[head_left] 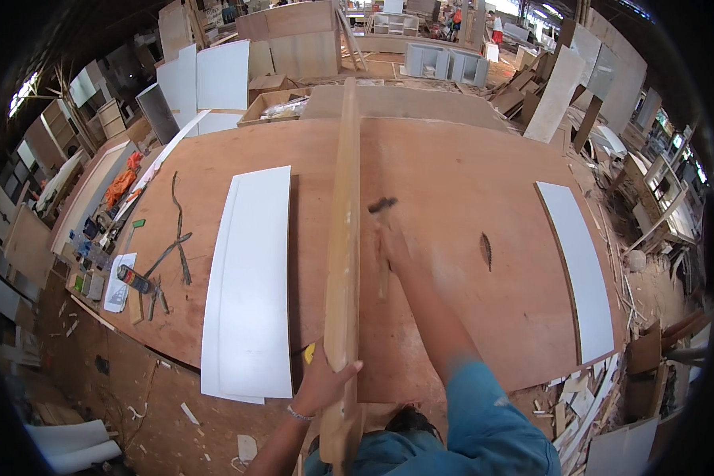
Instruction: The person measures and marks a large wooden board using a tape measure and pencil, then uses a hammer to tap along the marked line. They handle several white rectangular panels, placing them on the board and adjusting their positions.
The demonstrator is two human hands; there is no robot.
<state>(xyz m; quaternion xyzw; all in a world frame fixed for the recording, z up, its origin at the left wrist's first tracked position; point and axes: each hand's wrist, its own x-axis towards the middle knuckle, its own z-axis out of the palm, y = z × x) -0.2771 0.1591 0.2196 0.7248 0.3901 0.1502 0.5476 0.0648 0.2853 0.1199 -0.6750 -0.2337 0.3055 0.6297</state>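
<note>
A long wooden board (343, 238) stands on edge, running from my body toward the far side of the worktable (444, 333). My left hand (325, 382) is wrapped round its near end, thumb over the top edge. Beside those fingers shows a small yellow object (309, 352), its kind unclear. Right of the board, my right hand (394, 247) is closed on the handle of a hammer (382, 205), its dark head pointing away from me. The hammer is slightly blurred. A white panel (250, 285) lies flat left of the board.
Another white panel (581, 274) lies at the right. A small dark ribbed strip (486, 251) is nearer the hammer. At the left are a spray can (133, 278), dark strips (176, 238) and plastic bottles (89, 250). Wood scraps (583, 397) litter the floor; cabinets (446, 63) stand far off.
</note>
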